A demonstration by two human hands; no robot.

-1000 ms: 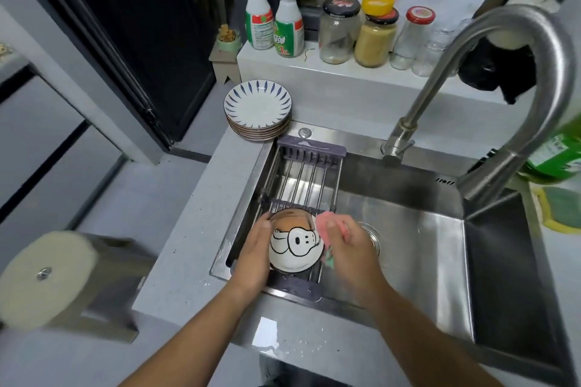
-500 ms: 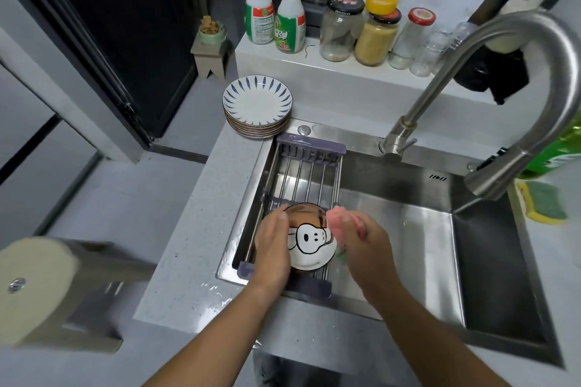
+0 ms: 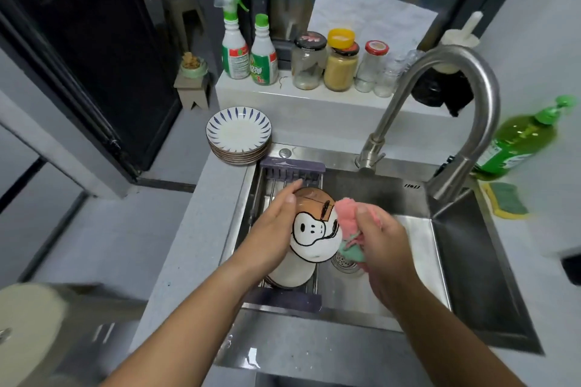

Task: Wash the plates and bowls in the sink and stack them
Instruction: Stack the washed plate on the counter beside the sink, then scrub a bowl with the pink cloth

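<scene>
A white bowl with a cartoon dog drawing (image 3: 314, 229) is held over the sink's rack (image 3: 290, 166), its outside facing me. My left hand (image 3: 273, 226) grips its left rim. My right hand (image 3: 380, 239) holds a pink and green cloth (image 3: 350, 229) pressed against the bowl's right side. Below the bowl, more white dishes (image 3: 292, 273) lie on the rack. A stack of blue-striped plates (image 3: 239, 138) stands on the counter behind the sink's left corner.
The steel sink (image 3: 471, 276) has a drain strainer (image 3: 344, 262) and a tall curved faucet (image 3: 456, 122) above its right half. Spray bottles (image 3: 234, 50) and jars (image 3: 341, 66) line the back ledge. A green soap bottle (image 3: 515, 141) and a sponge (image 3: 506, 201) sit at right.
Both hands have lifted the bowl off the rack and tilted it, so the dishes beneath now show. The cloth has stayed against its right side.
</scene>
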